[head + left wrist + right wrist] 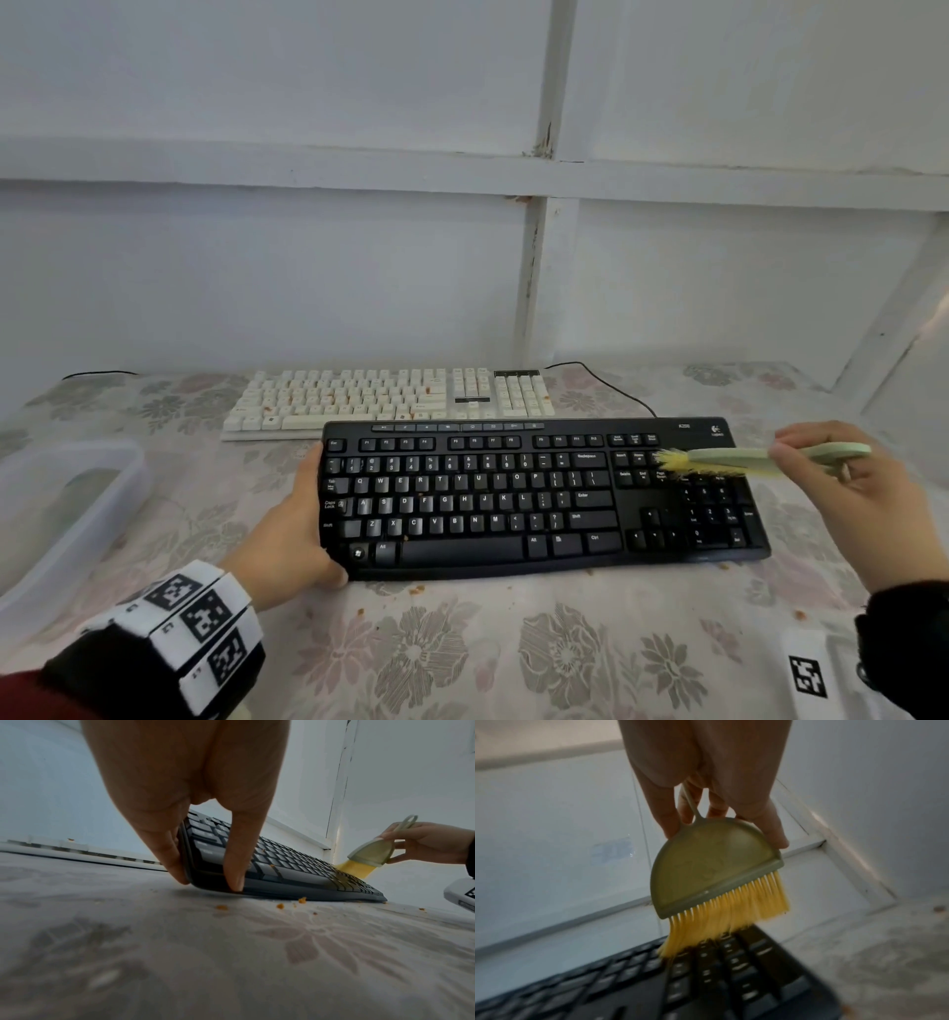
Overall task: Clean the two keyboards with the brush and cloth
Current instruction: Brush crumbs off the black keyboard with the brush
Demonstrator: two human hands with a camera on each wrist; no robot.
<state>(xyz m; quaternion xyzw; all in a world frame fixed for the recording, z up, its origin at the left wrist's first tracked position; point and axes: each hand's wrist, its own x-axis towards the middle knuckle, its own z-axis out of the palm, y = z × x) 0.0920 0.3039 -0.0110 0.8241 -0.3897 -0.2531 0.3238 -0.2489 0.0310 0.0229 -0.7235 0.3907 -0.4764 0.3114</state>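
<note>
Two keyboards lie on your floral-cloth worktop point(462, 658): the flat black keyboard point(544, 501) nearest you, and the cream keyboard point(390, 401) just behind it, crumb-stained. Your left hand point(292, 539) has its grip clamped on the black one's left edge. Your right hand point(847, 493) holds the brush point(739, 460), a pale green half-moon head whose soft yellow bristles touch the keys beside the number pad. Orange crumbs point(280, 905) speckle the cloth.
</note>
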